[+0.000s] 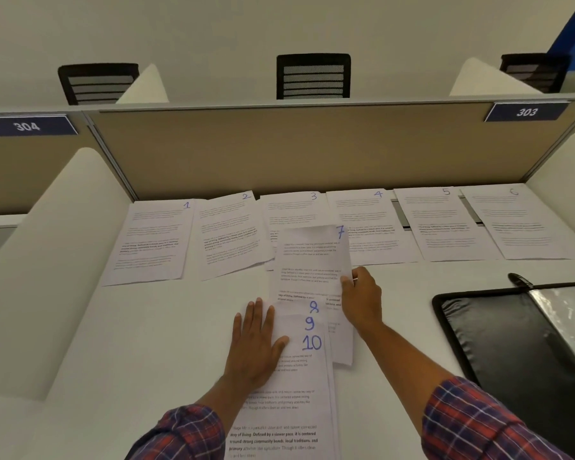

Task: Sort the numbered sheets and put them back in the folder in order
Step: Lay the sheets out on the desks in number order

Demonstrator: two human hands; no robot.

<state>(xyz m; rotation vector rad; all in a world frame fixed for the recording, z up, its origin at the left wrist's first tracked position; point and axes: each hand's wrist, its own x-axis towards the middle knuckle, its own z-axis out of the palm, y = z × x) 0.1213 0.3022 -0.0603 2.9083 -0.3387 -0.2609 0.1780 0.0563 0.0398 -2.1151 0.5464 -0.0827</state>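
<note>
Seen from the head camera, sheets 1 to 6 (372,210) lay in a row along the partition (312,151). The left hand (256,343) pressed flat, fingers straight and slightly spread, on the fanned sheets 8, 9 and 10 (299,393). The right hand (362,302) pinched the right edge of sheet 7 (312,257), which overlapped sheets 3 and 4. The open black folder (498,336) lay at the desk's right.

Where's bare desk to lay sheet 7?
Bare desk lies left of the 8-10 stack, in front of sheet 1 and sheet 2; a narrower patch lies between the right hand and the folder. The back row is packed.
</note>
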